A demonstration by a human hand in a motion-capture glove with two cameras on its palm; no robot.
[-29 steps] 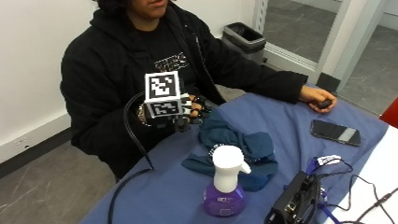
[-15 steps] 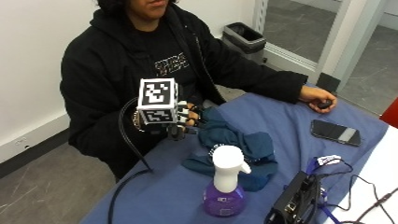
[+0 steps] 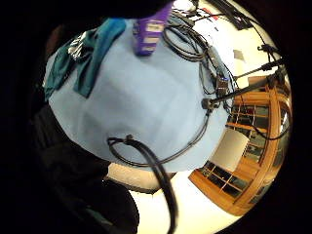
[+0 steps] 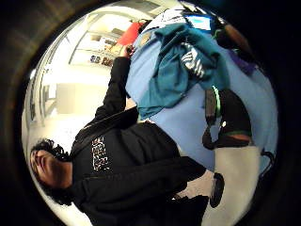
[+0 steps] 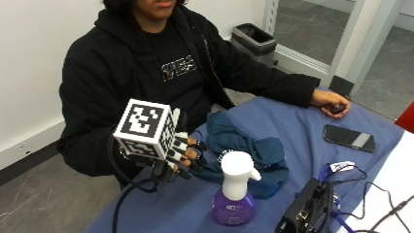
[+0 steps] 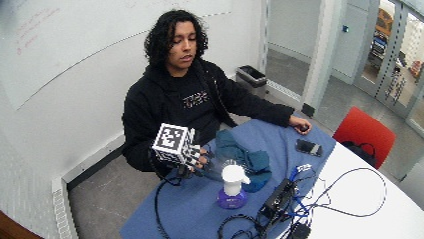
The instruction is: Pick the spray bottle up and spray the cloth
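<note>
In the outside view a spray bottle (image 5: pixel 232 196) with a white head and purple body stands upright on the blue table (image 5: pixel 184 216). A crumpled teal cloth (image 5: pixel 249 148) lies just behind it. My gloved right hand (image 5: pixel 185 156) hovers over the table's near-left part, to the left of the bottle and apart from it. Its fingers are loosely bent and hold nothing. The little finger side palm view shows the bottle's purple body (image 3: pixel 148 34) beside the cloth (image 3: pixel 90 56). The thumb side palm view shows the cloth (image 4: pixel 181 66) and a gloved finger (image 4: pixel 230 117).
The person's bare left hand (image 5: pixel 330 103) rests at the table's far side, near a dark phone (image 5: pixel 349 137). A black box (image 5: pixel 304 213) with cables sits right of the bottle. A red chair (image 6: pixel 361 132) stands beyond the table; a bin (image 5: pixel 255 39) is by the wall.
My right hand has moved down and leftward, away from the cloth toward the table's near-left edge. Bottle and cloth have not moved.
</note>
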